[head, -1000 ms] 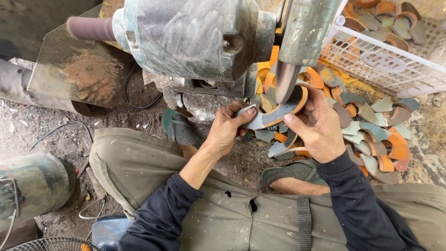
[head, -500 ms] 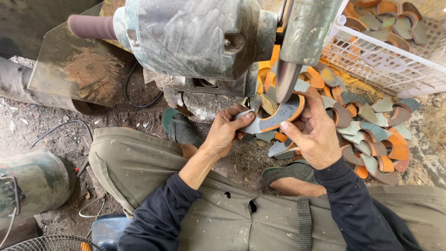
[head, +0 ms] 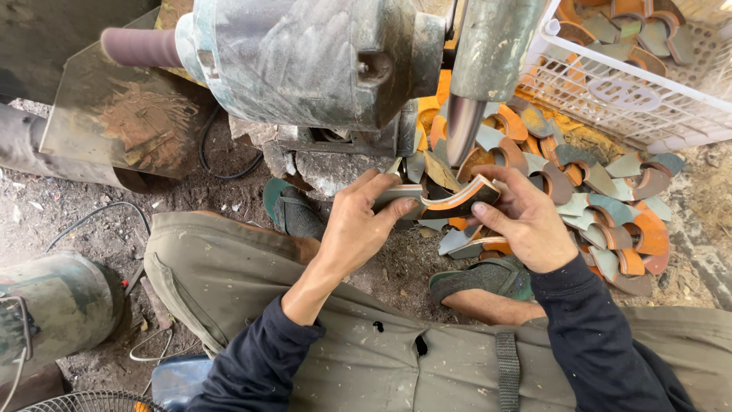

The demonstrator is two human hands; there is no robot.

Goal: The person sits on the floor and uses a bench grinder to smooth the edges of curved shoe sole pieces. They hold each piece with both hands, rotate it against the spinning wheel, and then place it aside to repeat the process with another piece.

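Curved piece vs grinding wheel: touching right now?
Apart. The head view shows the curved piece, pinched by the left hand and right hand, below the grinding wheel, with other pieces visible between.

hands (head: 442, 217) gripping curved piece (head: 450, 200), grinder wheel (head: 462, 137)

The curved piece (head: 450, 197) sits between the left hand (head: 358, 221) and right hand (head: 526, 221), below the grinding wheel (head: 463, 130). The basket (head: 633, 99) stands right, behind the pile (head: 610, 206).
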